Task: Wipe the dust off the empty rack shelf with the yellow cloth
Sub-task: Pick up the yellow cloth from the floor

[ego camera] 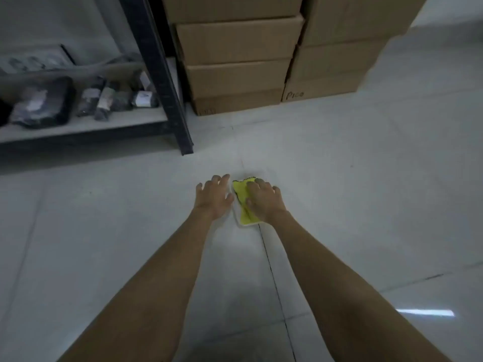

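A folded yellow cloth (241, 199) with a white edge lies on the pale tiled floor in the middle of the head view. My right hand (264, 201) rests flat on top of it, fingers curled over its upper part. My left hand (214, 195) hovers just left of the cloth with fingers spread, touching nothing that I can see. The black metal rack (162, 82) stands at the upper left. Its low shelf (86, 125) holds several dark wrapped packages; no empty shelf is in view.
Stacked cardboard boxes (235, 74) stand on the floor right of the rack post, with a second stack (332, 66) beside them. Open tiled floor (366, 178) spreads around my hands and to the right.
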